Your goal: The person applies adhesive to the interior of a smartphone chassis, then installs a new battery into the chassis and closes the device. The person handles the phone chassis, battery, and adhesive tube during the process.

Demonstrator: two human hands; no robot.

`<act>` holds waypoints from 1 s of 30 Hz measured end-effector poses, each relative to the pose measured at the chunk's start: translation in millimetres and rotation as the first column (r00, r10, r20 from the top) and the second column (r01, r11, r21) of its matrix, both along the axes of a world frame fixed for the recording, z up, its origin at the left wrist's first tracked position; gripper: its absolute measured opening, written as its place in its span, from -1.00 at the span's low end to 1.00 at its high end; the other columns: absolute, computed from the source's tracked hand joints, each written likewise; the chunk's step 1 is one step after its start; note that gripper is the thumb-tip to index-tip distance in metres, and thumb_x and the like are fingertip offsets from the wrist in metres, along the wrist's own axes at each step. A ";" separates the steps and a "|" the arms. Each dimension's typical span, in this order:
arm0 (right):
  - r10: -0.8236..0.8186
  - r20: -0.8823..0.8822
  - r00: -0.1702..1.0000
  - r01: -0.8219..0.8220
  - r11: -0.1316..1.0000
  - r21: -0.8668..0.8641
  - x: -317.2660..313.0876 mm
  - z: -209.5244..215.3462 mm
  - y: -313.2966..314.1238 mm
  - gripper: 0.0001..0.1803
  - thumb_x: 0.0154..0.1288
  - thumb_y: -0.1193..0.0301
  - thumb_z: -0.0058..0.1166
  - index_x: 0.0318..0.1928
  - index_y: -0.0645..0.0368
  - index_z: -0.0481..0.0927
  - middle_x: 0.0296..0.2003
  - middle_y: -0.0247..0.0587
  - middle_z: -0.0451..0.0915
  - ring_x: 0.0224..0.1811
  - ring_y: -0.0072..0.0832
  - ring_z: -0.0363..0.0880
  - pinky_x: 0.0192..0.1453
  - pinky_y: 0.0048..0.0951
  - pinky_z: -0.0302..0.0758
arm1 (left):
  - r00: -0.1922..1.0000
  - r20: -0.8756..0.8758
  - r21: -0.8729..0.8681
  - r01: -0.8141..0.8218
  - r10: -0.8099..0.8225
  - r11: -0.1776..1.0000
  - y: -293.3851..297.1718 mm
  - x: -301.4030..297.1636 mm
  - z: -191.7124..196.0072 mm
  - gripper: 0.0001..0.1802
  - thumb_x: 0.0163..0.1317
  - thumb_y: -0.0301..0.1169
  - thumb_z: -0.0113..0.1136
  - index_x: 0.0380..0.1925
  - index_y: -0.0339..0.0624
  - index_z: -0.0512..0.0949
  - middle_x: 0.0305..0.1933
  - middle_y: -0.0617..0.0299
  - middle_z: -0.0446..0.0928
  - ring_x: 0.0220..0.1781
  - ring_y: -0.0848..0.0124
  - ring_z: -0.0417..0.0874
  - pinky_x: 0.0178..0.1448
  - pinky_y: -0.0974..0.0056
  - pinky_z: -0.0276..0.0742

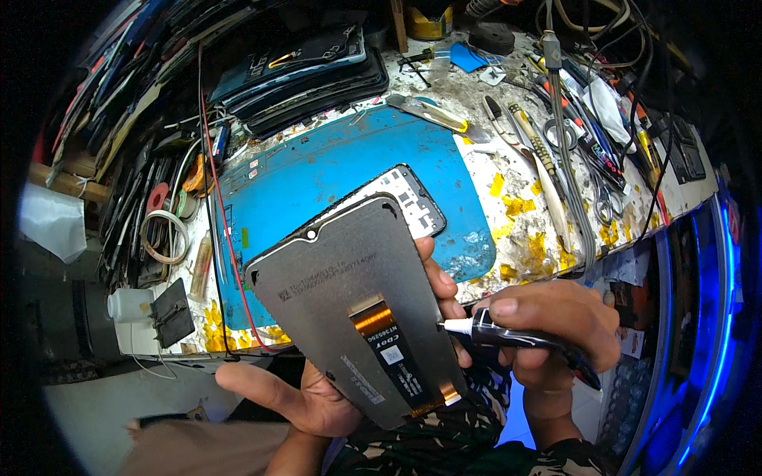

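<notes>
My left hand [321,406] holds a phone screen [329,278] from behind, its dark back facing up and tilted. Its fingers wrap the screen's right edge, while the thumb sticks out to the left. On the screen's back are an orange flex cable and a black strip with a small white label. My right hand [559,317] grips a black glue tube [516,337] with a white nozzle. The nozzle's thin tip is at the screen's right edge; whether it touches cannot be told. Behind the screen, a phone frame [421,208] lies partly hidden on the blue mat [309,163].
A stack of dark panels [302,87] stands at the back left. Yellow-handled utility knife [429,113] lies on the mat's far edge. Scissors [607,202], brushes and cables crowd the right side. A tape roll [164,236] and a red wire [218,190] are at left.
</notes>
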State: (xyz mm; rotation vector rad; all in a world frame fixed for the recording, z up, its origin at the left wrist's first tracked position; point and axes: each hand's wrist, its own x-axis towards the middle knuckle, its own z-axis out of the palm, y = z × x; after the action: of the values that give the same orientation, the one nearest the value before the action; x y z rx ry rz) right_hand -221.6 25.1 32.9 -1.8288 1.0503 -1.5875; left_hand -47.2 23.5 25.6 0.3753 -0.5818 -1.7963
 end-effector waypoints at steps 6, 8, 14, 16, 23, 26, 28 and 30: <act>0.009 -0.004 1.000 -0.009 1.000 0.011 -0.1 -0.3 -1.3 -0.72 0.06 0.53 0.25 -0.15 0.21 0.68 -0.40 -0.13 0.70 -0.37 -0.34 0.74 -0.22 -0.39 0.66 | 0.999 -0.038 -0.015 0.031 -0.031 0.999 -0.5 1.6 -1.1 0.46 -0.16 0.71 -0.29 0.35 -0.50 0.01 0.11 -0.25 0.30 0.09 0.02 0.48 -0.01 -0.10 0.65; -0.005 -0.003 1.000 0.005 1.000 0.014 0.6 -0.2 -1.0 -0.71 0.04 0.53 0.25 -0.15 0.21 0.69 -0.41 -0.14 0.70 -0.37 -0.34 0.74 -0.22 -0.39 0.66 | 0.999 -0.044 0.000 0.030 -0.030 1.000 -0.4 1.5 -1.2 0.45 -0.15 0.70 -0.28 0.35 -0.50 0.02 0.11 -0.25 0.30 0.09 0.02 0.47 -0.01 -0.10 0.65; 0.018 0.006 1.000 -0.018 1.000 0.013 1.7 -0.1 -1.2 -0.67 -0.01 0.53 0.26 -0.14 0.21 0.69 -0.42 -0.15 0.70 -0.38 -0.36 0.73 -0.23 -0.41 0.66 | 1.000 0.017 0.004 0.020 -0.020 1.000 -1.4 3.4 -0.9 0.45 -0.14 0.71 -0.31 0.35 -0.49 0.02 0.09 -0.22 0.31 0.06 0.03 0.48 -0.02 -0.05 0.65; 0.004 0.002 1.000 -0.004 1.000 0.013 2.7 0.0 -2.0 -0.66 -0.02 0.55 0.27 -0.14 0.21 0.69 -0.42 -0.16 0.70 -0.38 -0.37 0.73 -0.23 -0.42 0.65 | 0.999 0.030 0.005 0.018 -0.018 1.000 -1.4 3.5 -0.7 0.45 -0.14 0.71 -0.32 0.35 -0.50 0.02 0.09 -0.22 0.31 0.05 0.03 0.48 -0.04 -0.04 0.65; 0.007 -0.011 1.000 -0.007 1.000 0.007 3.2 1.6 -2.9 -0.61 -0.09 0.60 0.29 -0.13 0.21 0.68 -0.42 -0.15 0.70 -0.38 -0.36 0.73 -0.24 -0.42 0.65 | 0.999 0.035 -0.004 0.012 -0.012 1.000 -3.3 4.7 -0.2 0.45 -0.14 0.72 -0.37 0.35 -0.51 0.02 0.08 -0.22 0.31 0.03 0.02 0.48 -0.04 -0.04 0.65; 0.004 -0.023 1.000 -0.004 1.000 -0.002 1.7 0.4 -3.0 -0.61 -0.09 0.59 0.29 -0.13 0.21 0.68 -0.41 -0.14 0.71 -0.38 -0.35 0.74 -0.23 -0.42 0.65 | 1.000 0.016 -0.007 0.002 -0.002 1.000 -4.4 4.1 -0.5 0.44 -0.12 0.71 -0.37 0.35 -0.51 0.02 0.05 -0.20 0.31 0.02 0.03 0.48 -0.06 -0.05 0.66; 0.006 -0.040 0.999 -0.005 1.000 0.024 0.6 -0.4 -1.9 -0.62 -0.08 0.58 0.29 -0.13 0.21 0.68 -0.41 -0.13 0.71 -0.37 -0.33 0.74 -0.23 -0.41 0.66 | 1.000 0.028 -0.043 0.009 -0.008 0.999 -5.5 3.2 -1.0 0.43 -0.11 0.70 -0.36 0.35 -0.51 0.03 0.03 -0.18 0.32 0.02 0.03 0.49 -0.09 -0.06 0.67; 0.010 -0.044 0.999 -0.009 1.000 0.026 -0.5 -1.6 0.0 -0.64 -0.04 0.55 0.29 -0.13 0.21 0.68 -0.40 -0.13 0.71 -0.36 -0.31 0.74 -0.23 -0.41 0.65 | 0.998 0.067 -0.088 0.016 -0.010 0.996 -7.7 3.4 -1.5 0.41 -0.09 0.69 -0.35 0.36 -0.47 0.01 0.02 -0.16 0.32 0.01 0.05 0.49 -0.13 -0.09 0.67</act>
State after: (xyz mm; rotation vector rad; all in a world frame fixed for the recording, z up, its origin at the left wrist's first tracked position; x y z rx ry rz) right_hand -222.0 25.1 31.3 -1.8568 1.0750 -1.5275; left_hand -43.8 15.8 24.1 0.3725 -0.7102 -1.7693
